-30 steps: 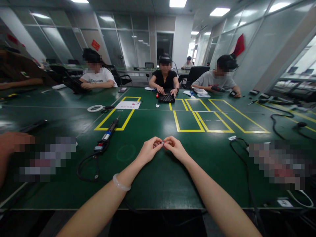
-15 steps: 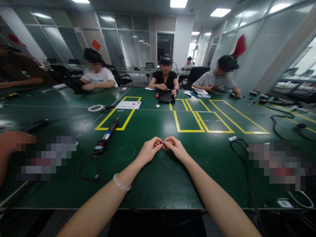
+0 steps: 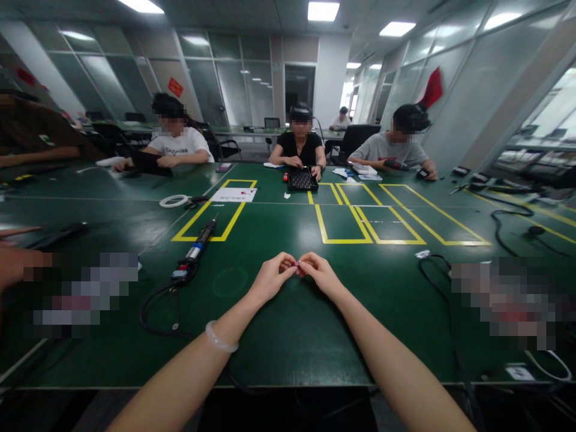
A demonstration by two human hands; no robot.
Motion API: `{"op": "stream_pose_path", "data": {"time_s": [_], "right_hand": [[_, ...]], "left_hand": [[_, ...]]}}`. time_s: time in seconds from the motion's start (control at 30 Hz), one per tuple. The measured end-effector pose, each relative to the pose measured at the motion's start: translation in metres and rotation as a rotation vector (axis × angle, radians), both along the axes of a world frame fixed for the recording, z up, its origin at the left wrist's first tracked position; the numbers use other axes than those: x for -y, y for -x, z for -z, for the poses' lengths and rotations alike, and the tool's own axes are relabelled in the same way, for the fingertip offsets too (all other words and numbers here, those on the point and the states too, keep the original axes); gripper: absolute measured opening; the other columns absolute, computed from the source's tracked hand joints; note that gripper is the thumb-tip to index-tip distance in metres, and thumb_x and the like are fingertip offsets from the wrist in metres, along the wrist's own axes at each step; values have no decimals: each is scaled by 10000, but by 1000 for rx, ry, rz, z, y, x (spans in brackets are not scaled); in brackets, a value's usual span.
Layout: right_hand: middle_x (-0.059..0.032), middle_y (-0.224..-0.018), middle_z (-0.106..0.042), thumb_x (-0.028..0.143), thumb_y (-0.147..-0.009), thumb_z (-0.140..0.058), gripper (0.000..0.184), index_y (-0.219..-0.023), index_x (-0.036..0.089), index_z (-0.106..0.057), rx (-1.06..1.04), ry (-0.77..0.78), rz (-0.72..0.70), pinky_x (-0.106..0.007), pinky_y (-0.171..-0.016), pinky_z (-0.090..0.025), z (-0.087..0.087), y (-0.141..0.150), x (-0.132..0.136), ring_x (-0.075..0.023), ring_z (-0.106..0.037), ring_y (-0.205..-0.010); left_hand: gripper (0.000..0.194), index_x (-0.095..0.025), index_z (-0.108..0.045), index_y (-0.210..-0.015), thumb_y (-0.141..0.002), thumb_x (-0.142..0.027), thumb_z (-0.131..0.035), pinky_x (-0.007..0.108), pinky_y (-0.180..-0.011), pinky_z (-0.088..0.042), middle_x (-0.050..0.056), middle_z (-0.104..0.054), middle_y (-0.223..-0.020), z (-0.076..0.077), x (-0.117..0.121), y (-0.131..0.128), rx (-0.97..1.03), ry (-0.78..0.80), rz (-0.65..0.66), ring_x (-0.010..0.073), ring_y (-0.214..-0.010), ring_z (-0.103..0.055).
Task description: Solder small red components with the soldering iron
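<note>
Dark panel (image 3: 152, 163) shifted beside a seated person (image 3: 182, 145), hands (image 3: 272, 279) pinching a tiny reddish piece (image 3: 297, 264) between fingertips

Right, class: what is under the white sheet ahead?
The green tabletop and yellow tape outline run up to the white sheet; whatever it covers cannot be seen.

Worktop (image 3: 279, 336) was deep green, outlines (image 3: 348, 242) on it bright yellow. Corded tool (image 3: 193, 252) was mostly black with silver, blue and red bits. Coil (image 3: 174, 201) was plain white, bracelet (image 3: 220, 338) cloudy white, tiny held piece (image 3: 297, 264) kinda reddish. Tray (image 3: 302, 180) was black, shirt (image 3: 299, 146) behind it black too, wall hanging (image 3: 432, 89) straight-up red.
</note>
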State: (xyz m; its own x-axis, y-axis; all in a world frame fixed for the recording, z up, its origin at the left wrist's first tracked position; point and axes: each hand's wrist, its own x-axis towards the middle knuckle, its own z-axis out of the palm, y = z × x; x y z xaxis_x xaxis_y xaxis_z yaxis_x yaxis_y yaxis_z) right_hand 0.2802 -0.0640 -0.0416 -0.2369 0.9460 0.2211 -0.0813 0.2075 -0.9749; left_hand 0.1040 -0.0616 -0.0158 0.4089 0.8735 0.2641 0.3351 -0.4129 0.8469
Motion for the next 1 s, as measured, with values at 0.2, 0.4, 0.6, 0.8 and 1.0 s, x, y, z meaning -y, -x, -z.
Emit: {"op": "stream_pose_path", "data": {"time_s": [0.2, 0.4, 0.6, 0.8, 1.0], "right_hand": [[0, -688, -614, 423, -811, -602, 257, -811, 168, -580, 55, -19, 31, -272, -663, -457, -7, -1, 3, -124, -564, -641], [10, -662, -600, 427, -798, -610, 257, -805, 172, -579, 63, -8, 38, -272, -646, -454, -9, -1, 4, -127, -556, -628], [1, -686, -618, 404, -796, -614, 239, -809, 166, -592, 60, -8, 30, -273, -654, -453, -6, -2, 3, -128, -565, -638], [5, -674, -611, 390, -792, -623, 235, -812, 158, -599, 57, -9, 33, -271, -657, -451, -6, -2, 3, -125, -562, -635], [-1, -704, -634, 398, -768, -655, 254, -843, 163, -595, 12, 17, 19, -267, -658, -458, -1, -2, 1, -122, -577, -639]], "left_hand": [[158, -180, -582, -940, -827, -289, -564, 277, -765, -475, 23, -646, -870, -5, 3, 0, -35, -51, 9, 154, -814, -615], [158, -184, -567, -911, -811, -304, -590, 263, -736, -474, 14, -637, -851, -4, 3, -1, -40, -48, -12, 149, -793, -613], [158, -188, -589, -899, -816, -323, -590, 263, -737, -463, 15, -643, -840, -5, 3, 0, -91, -75, -18, 154, -793, -610], [161, -184, -584, -905, -811, -314, -595, 253, -717, -455, 12, -635, -841, -5, 3, 0, -102, -84, -33, 144, -766, -598], [168, -175, -588, -904, -825, -324, -578, 263, -725, -454, 28, -631, -868, -1, 0, 1, -98, -86, -49, 153, -798, -592]]}}
